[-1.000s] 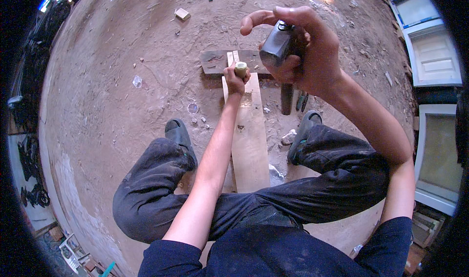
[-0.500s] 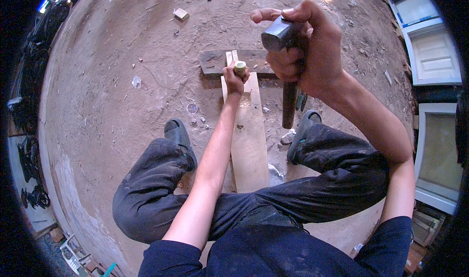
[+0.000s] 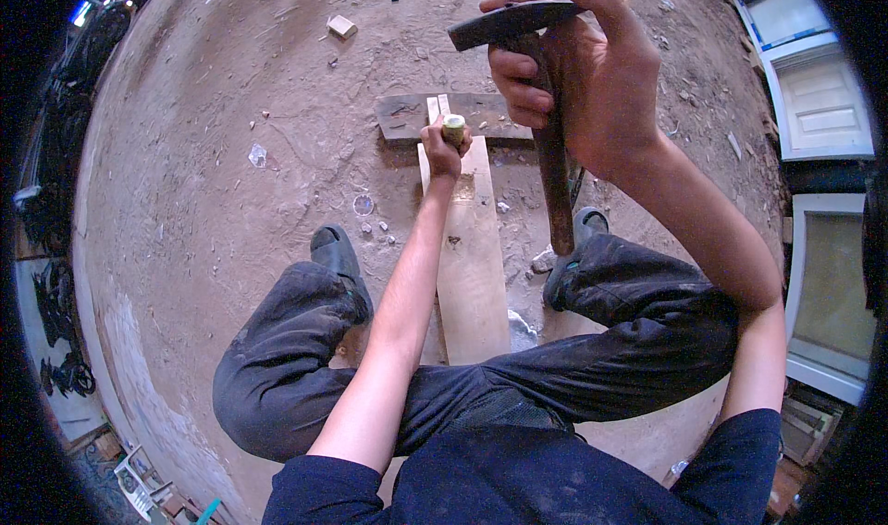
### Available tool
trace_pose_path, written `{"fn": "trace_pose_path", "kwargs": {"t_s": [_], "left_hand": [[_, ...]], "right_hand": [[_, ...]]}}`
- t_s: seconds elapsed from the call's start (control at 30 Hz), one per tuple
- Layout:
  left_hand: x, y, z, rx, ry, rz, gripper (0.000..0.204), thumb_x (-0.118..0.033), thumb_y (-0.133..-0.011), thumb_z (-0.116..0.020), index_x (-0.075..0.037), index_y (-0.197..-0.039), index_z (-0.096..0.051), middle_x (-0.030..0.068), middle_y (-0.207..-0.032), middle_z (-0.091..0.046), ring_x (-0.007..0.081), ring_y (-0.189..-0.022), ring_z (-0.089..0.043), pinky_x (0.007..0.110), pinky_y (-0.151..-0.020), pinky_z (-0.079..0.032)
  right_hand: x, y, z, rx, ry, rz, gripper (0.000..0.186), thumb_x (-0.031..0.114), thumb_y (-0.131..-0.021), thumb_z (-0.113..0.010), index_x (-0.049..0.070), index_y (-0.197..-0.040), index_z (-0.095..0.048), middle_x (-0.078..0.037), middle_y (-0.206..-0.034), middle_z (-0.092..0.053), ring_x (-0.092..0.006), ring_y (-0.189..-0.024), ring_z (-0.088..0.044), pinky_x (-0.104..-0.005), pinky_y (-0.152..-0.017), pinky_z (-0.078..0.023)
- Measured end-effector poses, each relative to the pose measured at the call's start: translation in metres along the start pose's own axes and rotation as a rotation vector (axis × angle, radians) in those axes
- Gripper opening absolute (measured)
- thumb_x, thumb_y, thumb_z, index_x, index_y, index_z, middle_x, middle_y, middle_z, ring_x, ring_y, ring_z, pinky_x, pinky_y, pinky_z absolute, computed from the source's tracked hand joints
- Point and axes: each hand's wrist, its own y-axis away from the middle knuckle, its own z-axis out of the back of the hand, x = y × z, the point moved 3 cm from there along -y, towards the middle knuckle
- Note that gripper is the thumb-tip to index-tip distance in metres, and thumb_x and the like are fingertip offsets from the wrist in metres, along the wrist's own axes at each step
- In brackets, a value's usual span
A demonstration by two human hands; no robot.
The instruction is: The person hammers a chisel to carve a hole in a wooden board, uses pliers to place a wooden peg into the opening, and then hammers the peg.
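Observation:
My left hand (image 3: 442, 157) is closed around a pale yellow-green tool handle (image 3: 452, 125), upright over a light wooden board (image 3: 472, 284) that runs toward me between my legs; the tool's lower end is hidden by the hand. A chipped patch (image 3: 462, 188) shows in the board just below the hand. Beyond, a narrow pale strip (image 3: 432, 106) lies on a dark crosswise plank (image 3: 396, 116). Raised at upper right, my right hand (image 3: 592, 95) grips a hammer, with its dark metal head (image 3: 490, 27) near the thumb and fingertips and its wooden handle (image 3: 559, 210) hanging downward.
My bent legs (image 3: 268, 349) and sandalled feet (image 3: 335, 257) flank the board on a dusty, debris-strewn floor (image 3: 203, 155). A small block (image 3: 341, 26) lies beyond the plank. White framed panels (image 3: 823, 284) stand along the right side, and dark piled material (image 3: 60, 183) lines the left edge.
My right hand has risen slightly, and the hammer has swung round within it, its head now lying crosswise with more handle showing below. My left hand has hardly moved.

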Motion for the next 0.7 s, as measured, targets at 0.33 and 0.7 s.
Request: {"fn": "trace_pose_path", "kwargs": {"t_s": [0.33,0.7], "left_hand": [[-0.001,0.0,0.003,0.016,-0.001,-0.037,0.049,-0.043,-0.094,-0.034,-0.004,-0.068,-0.046,0.0063,-0.051,-0.047,0.013,-0.038,-0.038,0.026,-0.036,-0.027],[0.013,-0.003,0.011,-0.065,0.036,0.005,0.043,-0.043,-0.093,-0.037,-0.004,-0.079,-0.05,0.0067,-0.054,-0.049,0.0143,-0.04,-0.045,0.025,-0.037,-0.033]], "right_hand": [[0.001,0.002,-0.001,0.045,-0.021,-0.042,0.075,0.065,-0.083,-0.035,-0.002,-0.112,-0.048,-0.002,-0.063,-0.04,-0.0128,-0.053,-0.037,-0.0273,-0.049,-0.028],[-0.058,-0.052,0.061,0.052,1.025,0.099,0.031,0.036,-0.089,-0.063,0.006,-0.091,-0.058,0.003,-0.059,-0.047,-0.0034,-0.045,-0.039,-0.0229,-0.039,-0.029]]}}
